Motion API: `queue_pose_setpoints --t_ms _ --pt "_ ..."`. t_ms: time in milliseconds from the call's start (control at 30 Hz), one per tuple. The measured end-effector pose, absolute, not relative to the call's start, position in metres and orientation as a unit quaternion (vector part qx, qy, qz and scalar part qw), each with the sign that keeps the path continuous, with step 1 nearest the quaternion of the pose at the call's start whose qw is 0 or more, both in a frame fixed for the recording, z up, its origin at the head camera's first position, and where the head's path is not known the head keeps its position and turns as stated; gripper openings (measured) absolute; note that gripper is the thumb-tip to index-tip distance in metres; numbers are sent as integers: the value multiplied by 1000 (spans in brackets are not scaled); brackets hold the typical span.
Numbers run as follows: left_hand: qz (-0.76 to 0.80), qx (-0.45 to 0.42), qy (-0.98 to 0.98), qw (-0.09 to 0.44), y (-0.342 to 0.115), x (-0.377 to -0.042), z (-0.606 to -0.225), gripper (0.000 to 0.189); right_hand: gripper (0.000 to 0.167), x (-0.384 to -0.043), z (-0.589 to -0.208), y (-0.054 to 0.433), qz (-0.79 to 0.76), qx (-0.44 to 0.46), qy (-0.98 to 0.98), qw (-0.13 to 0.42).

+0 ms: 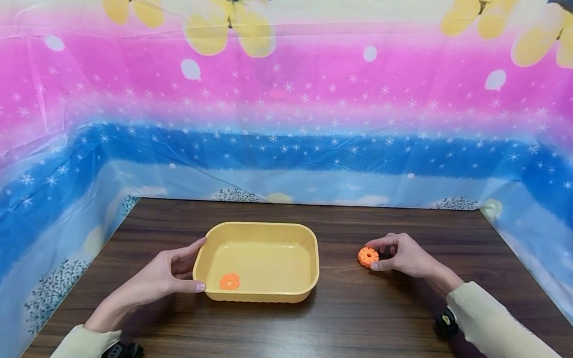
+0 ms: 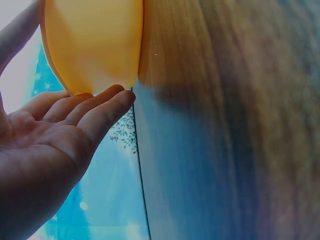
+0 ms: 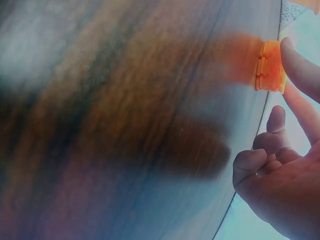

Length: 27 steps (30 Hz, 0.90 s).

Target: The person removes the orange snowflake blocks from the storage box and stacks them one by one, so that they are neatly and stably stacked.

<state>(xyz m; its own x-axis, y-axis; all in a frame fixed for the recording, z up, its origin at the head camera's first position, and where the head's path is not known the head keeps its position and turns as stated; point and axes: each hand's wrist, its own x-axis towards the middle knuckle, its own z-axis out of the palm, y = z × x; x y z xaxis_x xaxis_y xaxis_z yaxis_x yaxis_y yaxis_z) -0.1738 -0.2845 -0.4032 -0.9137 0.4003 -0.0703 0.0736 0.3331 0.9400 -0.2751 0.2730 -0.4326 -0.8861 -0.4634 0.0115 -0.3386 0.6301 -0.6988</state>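
Observation:
My left hand [image 1: 157, 277] holds the left end of a yellow plastic tray [image 1: 268, 297], the thumb at the near corner and fingers at the far one. The left wrist view shows its fingers [image 2: 100, 107] extended against the tray [image 2: 95, 45]. Inside the tray, an orange notched disc [image 1: 230, 281] lies near the front left. To the tray's right, my right hand [image 1: 407, 257] pinches a small stack of orange notched discs [image 1: 368, 256] between thumb and fingertips. Seen from the right wrist, the stack [image 3: 270, 66] is edge-on at the tabletop, with the other fingers curled below.
Both hands work over a dark wood-grain table [image 1: 281, 337]. A printed cloth [image 1: 287, 152] with snowflakes rises behind and along both sides of it. Black bands [image 1: 446, 322] sit at both wrists.

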Motion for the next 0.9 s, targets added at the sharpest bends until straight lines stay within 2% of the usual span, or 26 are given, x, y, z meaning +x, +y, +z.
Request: queue_pose_setpoints --t_ms 900 --pt "552 143 809 143 -284 -173 -402 100 46 -273 -432 271 -362 -229 899 87"
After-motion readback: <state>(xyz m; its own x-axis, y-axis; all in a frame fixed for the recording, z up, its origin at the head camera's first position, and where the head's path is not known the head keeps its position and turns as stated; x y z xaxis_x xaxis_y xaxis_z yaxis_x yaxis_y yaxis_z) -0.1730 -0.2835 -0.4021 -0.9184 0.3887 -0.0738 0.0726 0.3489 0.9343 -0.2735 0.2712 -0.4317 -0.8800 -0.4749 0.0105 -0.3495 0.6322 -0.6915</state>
